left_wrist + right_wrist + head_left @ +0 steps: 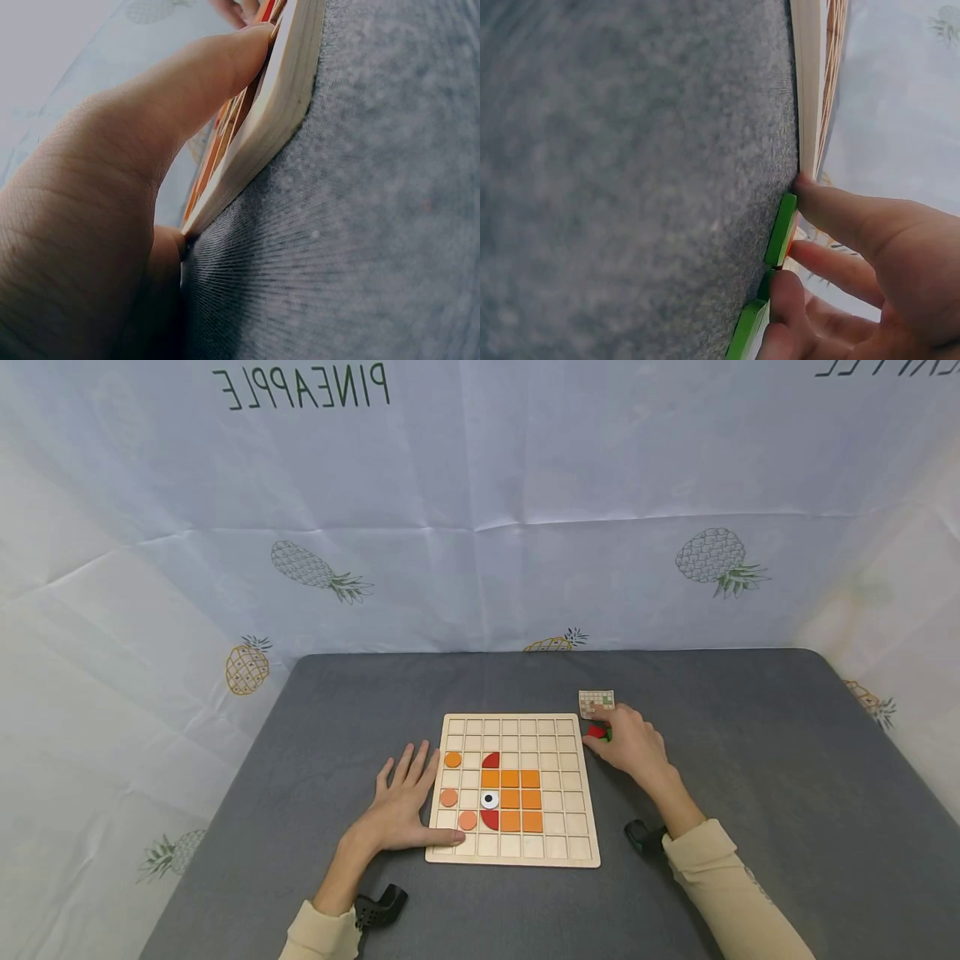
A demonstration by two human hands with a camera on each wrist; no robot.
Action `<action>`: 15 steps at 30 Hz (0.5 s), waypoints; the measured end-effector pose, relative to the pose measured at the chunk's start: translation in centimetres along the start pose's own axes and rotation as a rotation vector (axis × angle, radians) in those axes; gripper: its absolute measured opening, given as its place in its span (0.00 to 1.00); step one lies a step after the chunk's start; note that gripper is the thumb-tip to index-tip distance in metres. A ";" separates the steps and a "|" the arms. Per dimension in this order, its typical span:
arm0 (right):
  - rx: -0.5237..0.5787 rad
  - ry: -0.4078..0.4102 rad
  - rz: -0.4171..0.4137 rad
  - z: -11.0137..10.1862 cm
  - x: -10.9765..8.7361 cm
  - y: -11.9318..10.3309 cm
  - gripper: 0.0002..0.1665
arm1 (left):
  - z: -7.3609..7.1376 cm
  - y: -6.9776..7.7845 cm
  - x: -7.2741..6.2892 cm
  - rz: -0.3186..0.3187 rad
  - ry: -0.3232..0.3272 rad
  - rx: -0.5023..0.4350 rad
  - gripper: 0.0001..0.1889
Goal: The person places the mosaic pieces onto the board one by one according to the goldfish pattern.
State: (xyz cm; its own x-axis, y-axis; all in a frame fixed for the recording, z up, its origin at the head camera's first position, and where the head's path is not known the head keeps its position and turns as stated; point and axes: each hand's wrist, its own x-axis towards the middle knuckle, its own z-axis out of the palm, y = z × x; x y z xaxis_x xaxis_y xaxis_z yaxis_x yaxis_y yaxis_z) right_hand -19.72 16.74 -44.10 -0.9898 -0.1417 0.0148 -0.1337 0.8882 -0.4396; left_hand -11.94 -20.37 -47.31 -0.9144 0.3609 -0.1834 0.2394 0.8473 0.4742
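A square wooden grid board (570,827) lies on the table, with orange squares (510,799), red quarter-round pieces (491,761), orange discs (448,797) and a white eye piece (489,799) in its cells. My left hand (405,810) is spread flat beside its left edge; the thumb rests on the near left corner of the board. Beyond the right edge, my right hand (630,743) reaches down over a small red piece (596,731) and green-edged pieces (782,229). Thumb and fingers are apart around one green-edged piece, fingertips right at it, the thumb near the board's side.
A small grid-patterned card (596,697) lies at the board's far right corner, partly behind the right fingers. Dark grey cloth covers the table (360,693). Pineapple-print curtains (480,585) hang behind and at the sides. A black wrist device (381,906) sits on each forearm.
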 end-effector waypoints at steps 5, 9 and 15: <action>0.025 -0.015 0.013 0.0 0.0 0.0 0.23 | 0.0 0.0 0.0 -0.002 -0.006 0.003 0.73; 0.052 -0.028 -0.027 0.0 0.1 0.0 0.22 | 0.0 0.1 0.0 0.000 -0.007 0.002 0.73; 0.090 -0.018 -0.082 0.0 0.1 0.3 0.19 | 0.0 0.0 0.1 -0.002 -0.006 0.002 0.73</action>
State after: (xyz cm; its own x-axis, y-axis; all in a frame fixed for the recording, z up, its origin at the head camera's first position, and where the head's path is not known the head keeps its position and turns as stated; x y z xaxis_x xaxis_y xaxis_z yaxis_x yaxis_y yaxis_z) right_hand -19.86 16.97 -44.17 -0.9745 -0.2209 0.0380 -0.2084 0.8304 -0.5168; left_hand -11.99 -20.33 -47.28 -0.9129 0.3616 -0.1893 0.2384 0.8488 0.4719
